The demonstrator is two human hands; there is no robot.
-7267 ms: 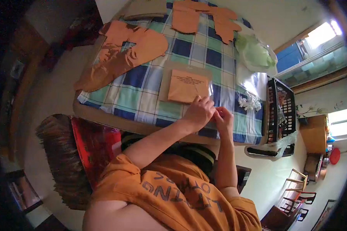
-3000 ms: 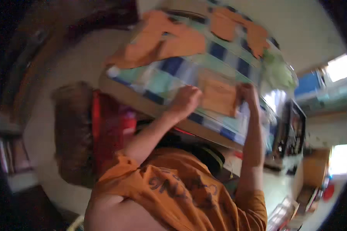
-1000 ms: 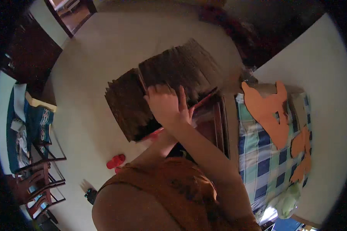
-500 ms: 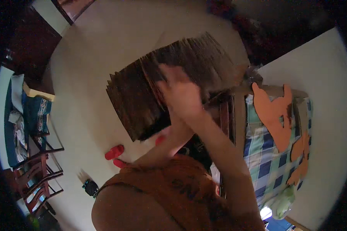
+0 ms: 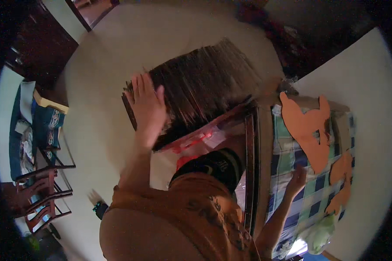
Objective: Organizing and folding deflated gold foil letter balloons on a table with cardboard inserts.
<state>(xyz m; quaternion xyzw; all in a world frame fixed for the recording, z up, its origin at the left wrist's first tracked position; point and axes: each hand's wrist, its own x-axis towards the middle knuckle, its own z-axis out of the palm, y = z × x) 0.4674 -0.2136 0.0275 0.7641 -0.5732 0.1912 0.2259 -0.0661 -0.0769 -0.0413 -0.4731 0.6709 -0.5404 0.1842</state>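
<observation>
A broad dark brown piece (image 5: 200, 80), made of many thin ridged strips or layered sheets with jagged edges, lies in front of me; its exact kind I cannot make out. My left hand (image 5: 148, 106) rests over its left end, palm down, fingers stretched and a little apart, gripping nothing. Off to the right, my right hand (image 5: 296, 182) is over the checked cloth (image 5: 287, 150), small and slightly blurred. Its fingers seem extended and nothing shows in them. Close to it lies a flat orange cut-out shape (image 5: 307, 126) with a hole in it.
More orange cut-outs (image 5: 342, 174) lie on the cloth, near a pale green plastic bag (image 5: 320, 232). A dark wooden frame edge (image 5: 250, 169) runs beside my legs, with pinkish-red plastic (image 5: 196, 145) below the strips. Wooden chairs (image 5: 45, 187) stand at left.
Both hands were together over the middle of the dark strips. My left hand has shifted left to their end, and my right hand has swung back right over the cloth.
</observation>
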